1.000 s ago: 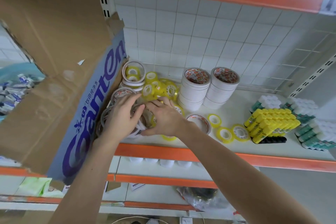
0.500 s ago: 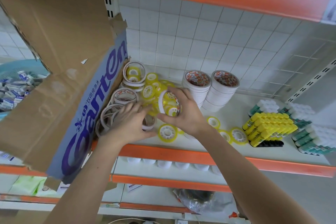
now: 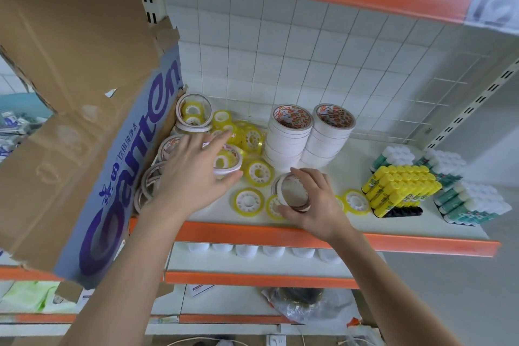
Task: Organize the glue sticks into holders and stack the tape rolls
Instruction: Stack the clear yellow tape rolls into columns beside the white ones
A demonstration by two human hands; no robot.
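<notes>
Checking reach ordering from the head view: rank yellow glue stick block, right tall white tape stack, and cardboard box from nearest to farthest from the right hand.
From the right hand, which grips a thin white tape roll:
1. Right tall white tape stack, just behind the hand.
2. Yellow glue stick block, to its right on the shelf.
3. Cardboard box, far left, beyond the left hand.

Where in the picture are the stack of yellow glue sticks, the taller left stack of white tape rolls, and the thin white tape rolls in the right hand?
stack of yellow glue sticks (image 3: 401, 187), head view, cap ends.
left stack of white tape rolls (image 3: 286, 139), head view, side wall.
thin white tape rolls (image 3: 280, 191), head view, left rim, held by the right hand (image 3: 317, 205).
</notes>
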